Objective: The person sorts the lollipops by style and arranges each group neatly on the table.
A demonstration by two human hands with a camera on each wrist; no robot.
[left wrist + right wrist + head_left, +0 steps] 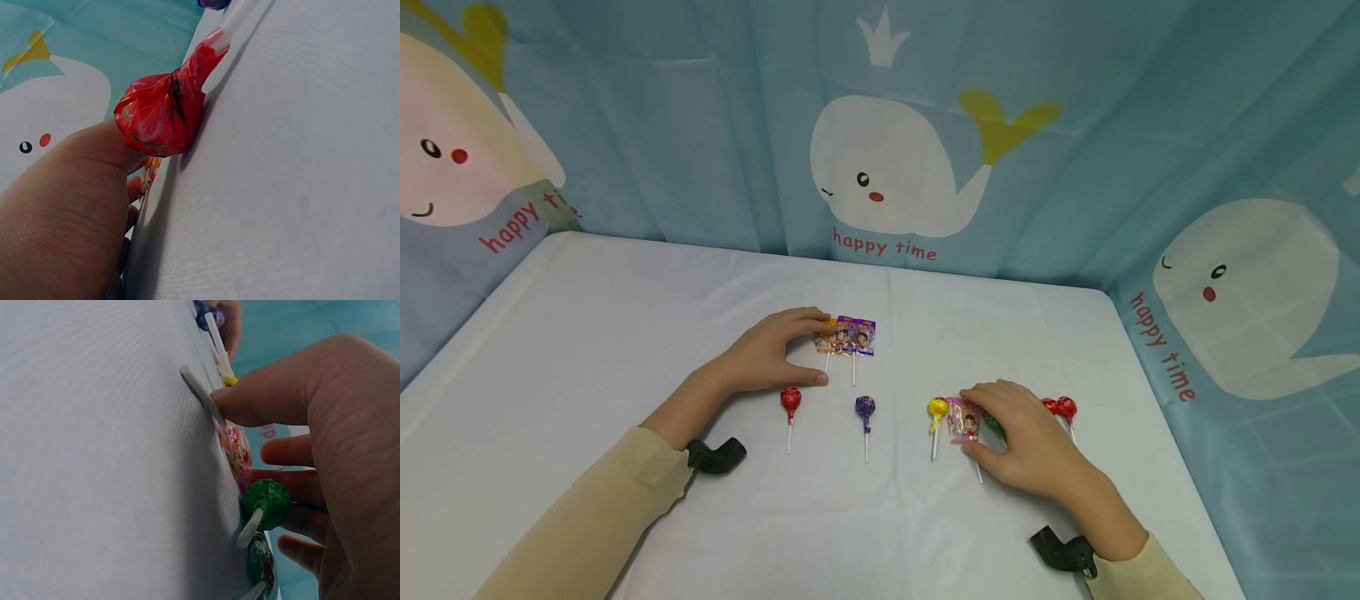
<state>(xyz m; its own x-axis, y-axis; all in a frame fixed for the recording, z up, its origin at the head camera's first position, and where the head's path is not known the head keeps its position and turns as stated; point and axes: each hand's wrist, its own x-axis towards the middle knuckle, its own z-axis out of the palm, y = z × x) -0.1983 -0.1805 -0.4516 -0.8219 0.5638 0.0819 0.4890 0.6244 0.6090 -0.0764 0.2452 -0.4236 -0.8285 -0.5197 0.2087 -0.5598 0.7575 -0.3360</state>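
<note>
Two hands are laid on a white tablecloth [625, 333], which is enclosed at the back and sides by a blue curtain [715, 125] printed with white whales and the words "happy time".

Three flat character-wrapped lollipops [846, 336] are grouped side by side toward the far middle, and their left edge is touched by the fingertips of the left hand [775, 350], whose fingers are curved over them while the thumb is pressed to the cloth. Just in front of that thumb a red ball lollipop [790, 402] is lain, with a purple one [865, 408] and a yellow one [937, 408] further right.

A fourth flat lollipop, pink-wrapped [964, 421], is pinched between thumb and fingers of the right hand [1026, 437]. One green ball lollipop [267, 503] is sheltered under that palm; whether a second green one is there cannot be told. Two red ball lollipops [1060, 408] are seen just beyond the knuckles.
</note>
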